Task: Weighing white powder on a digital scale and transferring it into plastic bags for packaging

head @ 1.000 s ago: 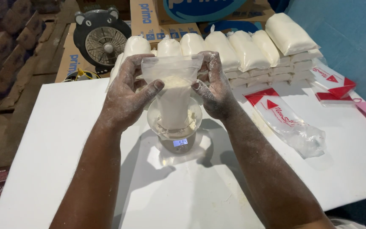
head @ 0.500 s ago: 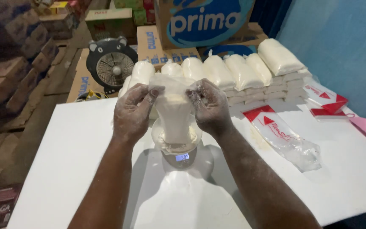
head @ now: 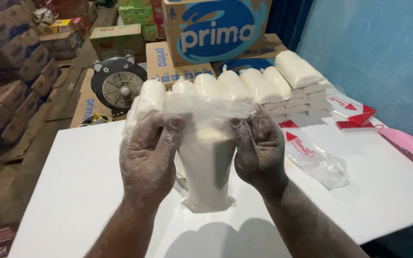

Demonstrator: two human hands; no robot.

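Left hand (head: 148, 152) and right hand (head: 259, 148) pinch the mouth of a clear flour bag (head: 206, 165) at nine and three o'clock; bag hangs upright above the white worktop (head: 72, 191).

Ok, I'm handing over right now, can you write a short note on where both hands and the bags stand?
Left hand: shut on the top left edge of the clear bag of white powder.
Right hand: shut on the top right edge of the same bag.
The bag is held up above the white table, partly filled, its mouth not sealed.
Done: a row of filled bags stacked at the back of the table.
Left: empty bags with red corners lie to the right. Both hands are dusted with powder.
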